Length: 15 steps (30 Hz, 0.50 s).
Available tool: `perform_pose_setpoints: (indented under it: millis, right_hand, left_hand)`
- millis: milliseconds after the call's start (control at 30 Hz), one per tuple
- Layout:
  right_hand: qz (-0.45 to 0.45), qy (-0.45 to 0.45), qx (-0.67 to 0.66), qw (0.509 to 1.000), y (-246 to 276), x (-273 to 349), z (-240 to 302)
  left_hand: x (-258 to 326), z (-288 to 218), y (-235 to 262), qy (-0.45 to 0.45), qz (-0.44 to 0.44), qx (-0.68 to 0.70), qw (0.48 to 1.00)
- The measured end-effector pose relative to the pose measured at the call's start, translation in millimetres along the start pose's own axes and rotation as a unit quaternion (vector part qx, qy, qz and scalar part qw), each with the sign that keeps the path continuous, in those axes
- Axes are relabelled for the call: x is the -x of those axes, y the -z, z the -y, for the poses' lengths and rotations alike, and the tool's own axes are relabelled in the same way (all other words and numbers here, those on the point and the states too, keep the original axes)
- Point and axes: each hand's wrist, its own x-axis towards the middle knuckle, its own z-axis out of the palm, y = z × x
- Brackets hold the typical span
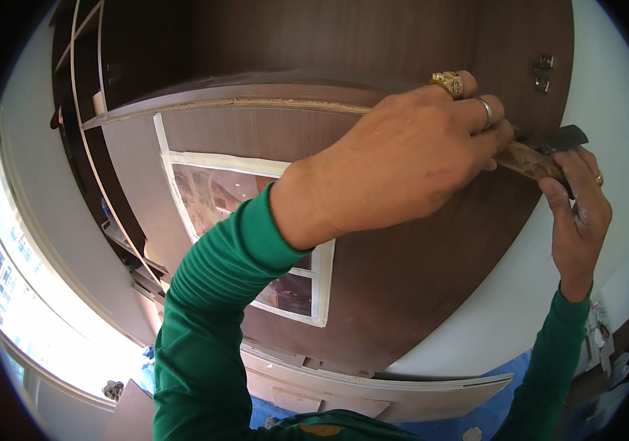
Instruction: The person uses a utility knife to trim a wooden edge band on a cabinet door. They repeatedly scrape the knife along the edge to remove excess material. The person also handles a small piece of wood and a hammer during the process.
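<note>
My left hand (403,154) reaches across the middle, rings on two fingers, its fingers curled round the wooden handle (524,159) of what looks like a hammer. The tool's dark metal head (566,138) lies at the right, beside my right hand (581,209). The thumb and fingers of that hand close on the tool near its head, and whitish smears mark them. Behind my left wrist runs a brown shelf edge (256,101) with a raw, rough strip along it. My left hand hides where that edge continues to the right.
A dark brown cabinet panel (417,272) fills the middle, with a taped-border glass or picture inset (215,184). Metal hinge plates (542,71) sit at upper right. Open shelving (87,66) and a bright window (24,272) stand left. Below lie loose boards (432,397) and blue sheeting (505,375).
</note>
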Motion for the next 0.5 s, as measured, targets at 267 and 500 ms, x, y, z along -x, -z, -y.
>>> perform_pose_setpoints:
  millis: [267,500]
  right_hand:
    - [-0.073,0.085,0.019,0.994,-79,-55,98]
    - [-0.139,0.1,-0.066,0.983,-163,-99,179]
  left_hand:
    - [83,64,86,-0.003,0.036,-0.019,0.999]
    - [140,103,172,0.05,0.101,-0.066,0.991]
